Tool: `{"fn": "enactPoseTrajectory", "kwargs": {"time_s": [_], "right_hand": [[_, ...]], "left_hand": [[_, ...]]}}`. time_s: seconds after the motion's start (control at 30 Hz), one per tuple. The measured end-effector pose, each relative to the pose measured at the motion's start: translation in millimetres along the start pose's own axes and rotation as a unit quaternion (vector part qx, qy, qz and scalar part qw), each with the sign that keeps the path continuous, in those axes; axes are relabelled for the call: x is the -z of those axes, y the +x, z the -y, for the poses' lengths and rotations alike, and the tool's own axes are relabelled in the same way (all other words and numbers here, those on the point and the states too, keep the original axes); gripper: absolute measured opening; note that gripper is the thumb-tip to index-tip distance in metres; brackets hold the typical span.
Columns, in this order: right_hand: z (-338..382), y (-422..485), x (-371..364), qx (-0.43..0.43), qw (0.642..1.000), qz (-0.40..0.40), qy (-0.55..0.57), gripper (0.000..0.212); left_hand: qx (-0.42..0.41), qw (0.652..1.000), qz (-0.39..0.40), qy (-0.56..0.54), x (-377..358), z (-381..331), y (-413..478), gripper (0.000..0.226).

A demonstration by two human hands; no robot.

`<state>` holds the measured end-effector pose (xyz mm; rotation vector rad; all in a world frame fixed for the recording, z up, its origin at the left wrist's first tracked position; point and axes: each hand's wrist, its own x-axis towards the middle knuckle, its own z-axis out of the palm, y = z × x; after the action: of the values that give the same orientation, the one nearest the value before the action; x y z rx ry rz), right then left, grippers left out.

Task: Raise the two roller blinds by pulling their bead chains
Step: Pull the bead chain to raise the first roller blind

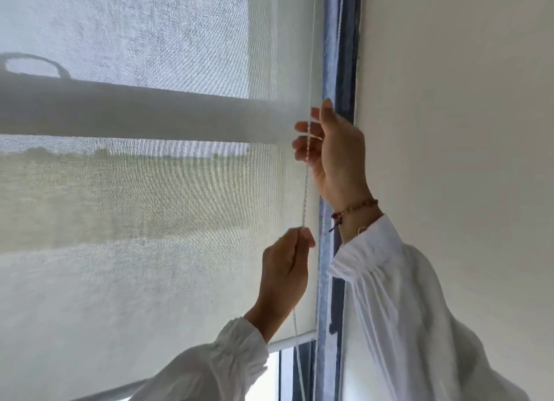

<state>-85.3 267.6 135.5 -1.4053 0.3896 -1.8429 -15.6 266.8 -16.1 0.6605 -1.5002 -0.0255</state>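
A sheer white roller blind (pixel 150 190) covers most of the window, and its bottom bar (pixel 292 342) hangs low at the centre. A white bead chain (pixel 305 196) runs down along the blind's right edge. My right hand (pixel 329 149) is higher up, with its fingers curled round the chain. My left hand (pixel 286 268) is below it, closed on the same chain strand. Both arms wear white sleeves. A second chain strand (pixel 340 20) shows by the frame at the top. Only one blind is in view.
A blue window frame (pixel 338 80) runs vertically right of the blind, and a plain white wall (pixel 449 131) fills the right side. A beaded bracelet (pixel 356 207) sits on my right wrist. Bare glass (pixel 274 376) shows below the bottom bar.
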Motion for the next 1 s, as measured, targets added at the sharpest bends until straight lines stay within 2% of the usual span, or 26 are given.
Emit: {"fn": "enactPoseTrajectory", "kwargs": {"time_s": [0.1,0.17,0.23,0.37,0.43,0.53,0.63,0.67,0.73,0.77,0.83,0.93,1.0], "right_hand": [[0.8,-0.6,-6.5,0.057,0.992,-0.080,-0.082,0.034],[-6.1,-7.8,-4.8,0.120,0.974,-0.131,-0.140,0.038],[-11.5,-16.8,1.1,0.155,0.963,-0.149,-0.163,0.038],[-30.1,-40.5,19.5,0.193,0.942,-0.182,-0.207,0.036],[-51.9,-62.0,24.9,0.202,0.933,-0.191,-0.230,0.033],[-83.1,-94.9,32.9,0.244,0.918,-0.179,-0.256,0.028],[-100.2,-116.0,38.5,0.247,0.919,-0.166,-0.258,0.034],[-102.6,-119.3,39.1,0.246,0.921,-0.163,-0.253,0.036],[-103.7,-120.6,39.8,0.249,0.922,-0.148,-0.255,0.037],[-105.4,-118.4,40.2,0.242,0.927,-0.137,-0.252,0.035],[-106.2,-112.0,39.6,0.164,0.956,-0.113,-0.216,0.032],[-101.3,-97.9,39.2,0.021,0.993,-0.078,-0.086,0.040],[-89.6,-81.8,40.8,-0.013,0.996,-0.085,-0.035,0.046]], "left_hand": [[0.012,0.999,0.041,-0.003,-3.7,6.5,-13.6,0.025],[0.062,0.995,0.078,-0.026,-4.5,9.3,-15.1,0.028],[0.131,0.981,0.104,-0.093,0.3,13.2,-8.3,0.029],[0.186,0.955,0.059,-0.221,14.8,-2.2,30.0,0.039],[0.184,0.945,0.049,-0.266,20.8,-25.8,55.0,0.037],[0.154,0.939,0.087,-0.294,22.6,-61.2,90.5,0.025],[0.154,0.929,0.119,-0.315,17.1,-89.2,114.1,0.024],[0.163,0.925,0.108,-0.324,13.1,-94.7,118.3,0.023],[0.169,0.933,0.039,-0.314,2.7,-98.6,123.1,0.026],[0.158,0.941,-0.001,-0.299,-2.2,-98.4,123.5,0.030],[0.130,0.949,-0.056,-0.281,-8.5,-97.1,122.4,0.037],[0.098,0.953,-0.077,-0.275,-6.8,-93.6,120.3,0.041],[0.082,0.958,-0.074,-0.266,-2.9,-88.2,116.4,0.042]]}}
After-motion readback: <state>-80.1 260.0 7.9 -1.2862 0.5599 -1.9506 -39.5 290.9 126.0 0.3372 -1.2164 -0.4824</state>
